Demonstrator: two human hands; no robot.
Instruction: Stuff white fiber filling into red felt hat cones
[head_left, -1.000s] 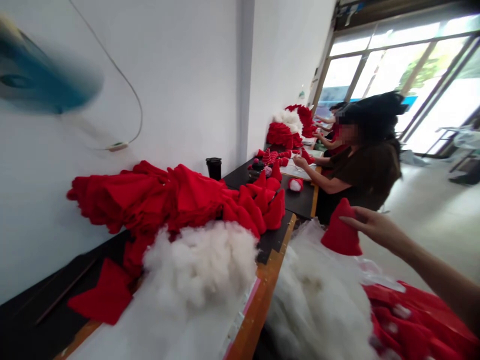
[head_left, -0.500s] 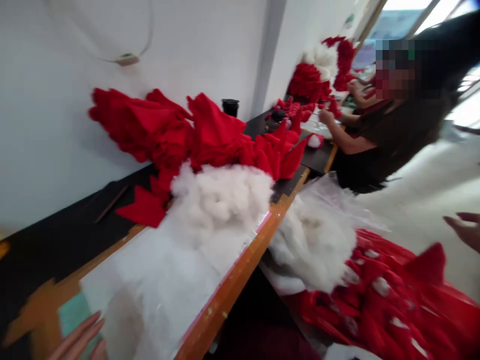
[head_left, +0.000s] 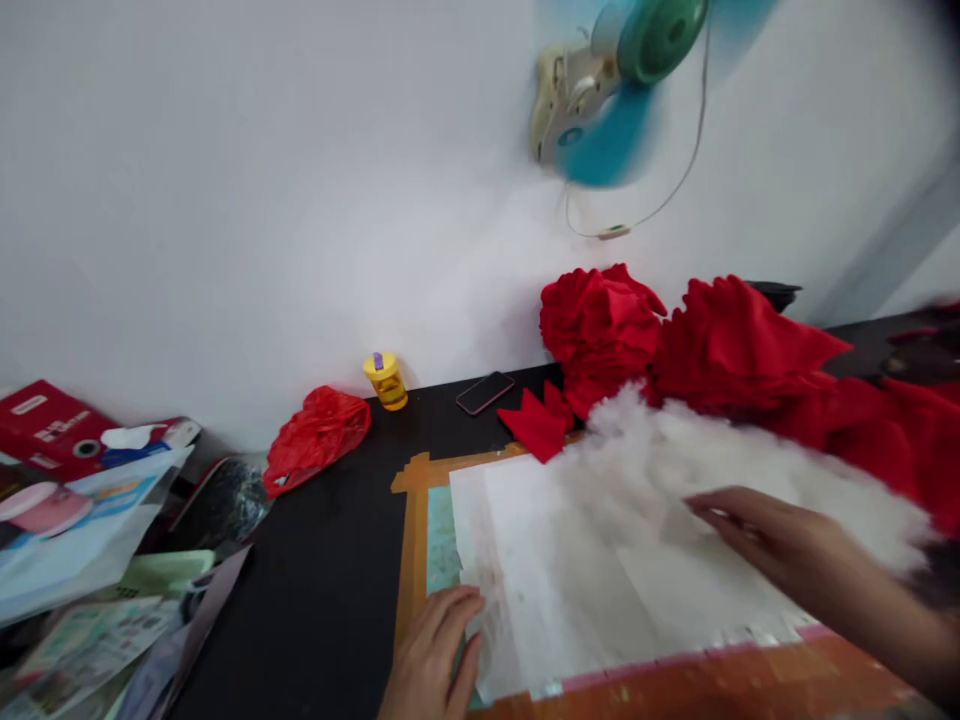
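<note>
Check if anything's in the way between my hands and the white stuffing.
Nothing visible blocks either hand. Your right hand is right at the white stuffing; only the flat white sheet lies between it and your left hand. The red fabric sits behind the stuffing.

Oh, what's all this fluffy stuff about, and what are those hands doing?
Someone is working bare-handed at a black table. The right hand is at a heap of white stuffing; blur hides whether it pinches any. The left hand, seemingly holding nothing, is by the left edge of a white sheet that lies under the stuffing. Red fabric pieces are piled behind, toward the wall.
</note>
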